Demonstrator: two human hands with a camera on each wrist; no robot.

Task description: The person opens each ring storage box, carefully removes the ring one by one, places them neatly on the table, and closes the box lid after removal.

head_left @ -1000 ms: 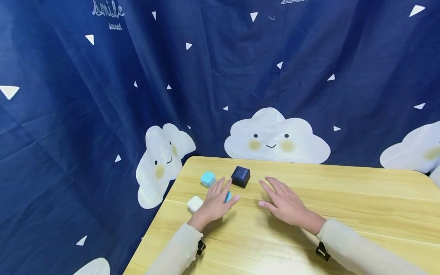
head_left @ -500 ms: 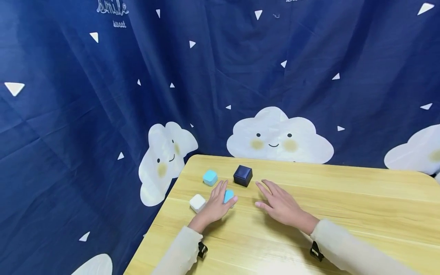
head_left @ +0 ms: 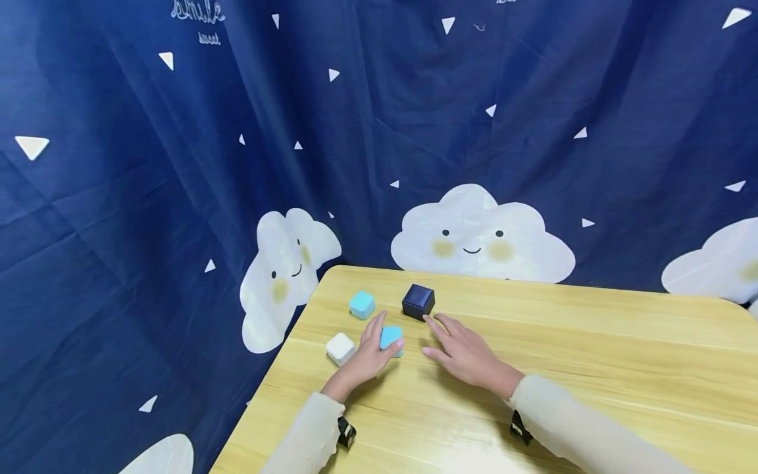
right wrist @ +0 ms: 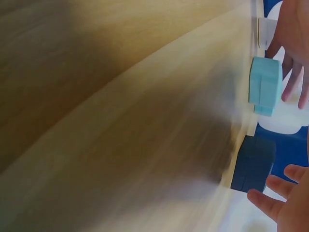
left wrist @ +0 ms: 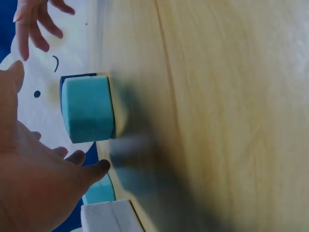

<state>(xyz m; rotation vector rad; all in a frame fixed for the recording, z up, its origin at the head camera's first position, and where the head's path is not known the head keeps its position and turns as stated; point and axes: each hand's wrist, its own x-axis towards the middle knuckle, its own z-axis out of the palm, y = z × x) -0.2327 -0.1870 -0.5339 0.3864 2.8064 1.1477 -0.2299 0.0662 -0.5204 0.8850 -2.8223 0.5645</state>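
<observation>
My left hand [head_left: 366, 355] hovers with spread, relaxed fingers over a light blue box [head_left: 391, 338], its thumb overlapping that box in the head view. In the left wrist view the same teal-looking box [left wrist: 89, 110] stands beyond the hand, with a gap between them. A white box [head_left: 340, 349] sits left of the left hand, and a second light blue box [head_left: 362, 305] lies farther back. My right hand [head_left: 464, 352] is held with extended fingers near a dark navy box [head_left: 418, 301]; in the right wrist view its fingertips overlap the lower edge of the navy box [right wrist: 253, 164].
The small boxes stand grouped on the left part of a light wooden table [head_left: 592, 355]. A dark blue curtain [head_left: 367, 118] with clouds and triangles hangs behind the table and along its left side. A black strap [head_left: 346, 432] shows at the left wrist.
My right hand has moved left, nearer the navy box. The left hand has shifted slightly, so more of the light blue box shows beside its thumb. The boxes stay in place.
</observation>
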